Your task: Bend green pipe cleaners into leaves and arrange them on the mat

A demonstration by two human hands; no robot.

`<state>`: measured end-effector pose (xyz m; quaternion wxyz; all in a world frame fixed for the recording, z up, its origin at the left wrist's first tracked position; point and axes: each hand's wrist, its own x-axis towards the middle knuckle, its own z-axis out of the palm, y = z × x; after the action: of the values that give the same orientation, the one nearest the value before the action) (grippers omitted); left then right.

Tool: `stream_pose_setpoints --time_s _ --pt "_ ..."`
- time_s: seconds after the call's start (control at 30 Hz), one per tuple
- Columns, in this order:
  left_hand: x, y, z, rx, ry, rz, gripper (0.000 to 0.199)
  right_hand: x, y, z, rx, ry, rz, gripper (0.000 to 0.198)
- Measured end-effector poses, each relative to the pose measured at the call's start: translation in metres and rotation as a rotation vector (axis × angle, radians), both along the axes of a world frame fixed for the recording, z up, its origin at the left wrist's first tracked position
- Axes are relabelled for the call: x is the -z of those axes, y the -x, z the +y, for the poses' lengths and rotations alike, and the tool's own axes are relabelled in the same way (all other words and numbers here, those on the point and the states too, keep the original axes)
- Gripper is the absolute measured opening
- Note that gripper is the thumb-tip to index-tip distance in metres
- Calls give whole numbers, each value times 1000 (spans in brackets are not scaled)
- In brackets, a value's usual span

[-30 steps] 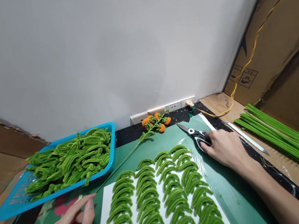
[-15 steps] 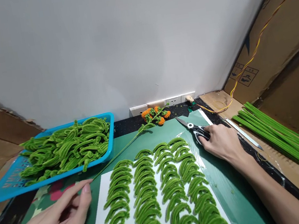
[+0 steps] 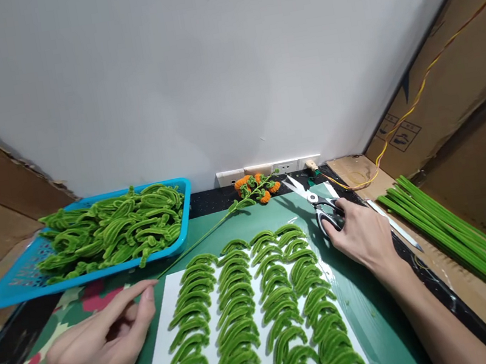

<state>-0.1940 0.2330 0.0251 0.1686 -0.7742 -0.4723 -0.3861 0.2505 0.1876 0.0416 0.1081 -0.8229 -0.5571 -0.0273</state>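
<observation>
Black-and-white-handled steel scissors (image 3: 313,198) are gripped in the right hand (image 3: 362,234), the thumb and curled fingers closed on the loops; the blades are slightly parted and raised, and a shadow is cast on the dark green mat (image 3: 374,309) below. By the left hand (image 3: 96,359), thumb and index fingertips are brought together on the end of a thin-stemmed fuzzy green spray with orange blossoms (image 3: 243,203), which is laid slantwise across the mat, its blossoms set just left of the scissor tips. Between the hands, curved fuzzy green leaf pieces (image 3: 238,324) are arranged in four columns on a white sheet (image 3: 166,289). More such pieces are heaped in a blue plastic basket (image 3: 188,206) beyond the left hand, and straight green fuzzy rods (image 3: 467,257) are bunched on cardboard at the right
</observation>
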Motion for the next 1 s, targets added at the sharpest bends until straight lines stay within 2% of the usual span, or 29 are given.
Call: stream_pose_setpoints --time_s 0.1,0.2,0.37,0.53,0.7,0.77,0.87,1.0 --pt "-7 -5 -1 88 -87 91 9 5 -6 0 -21 -113 -18 35" --pt "-9 -9 -2 103 -77 91 10 9 -11 -1 -42 -165 -10 37" --pt "-5 -6 0 86 -48 79 11 1 -9 -4 76 -77 54 22" --pt "-1 -3 1 80 -50 80 10 -7 -4 -4 130 -55 71 21" --pt "-4 -4 0 96 -29 83 12 -1 -7 -3 42 -63 -23 31" --pt "-5 -5 0 92 -30 83 12 0 -9 -3 12 -54 -31 27" --pt "-6 -6 0 82 -40 85 11 -2 -10 -5 53 21 38 17" --pt "-7 -8 -1 83 -38 68 11 -6 -11 -6 106 61 85 17"
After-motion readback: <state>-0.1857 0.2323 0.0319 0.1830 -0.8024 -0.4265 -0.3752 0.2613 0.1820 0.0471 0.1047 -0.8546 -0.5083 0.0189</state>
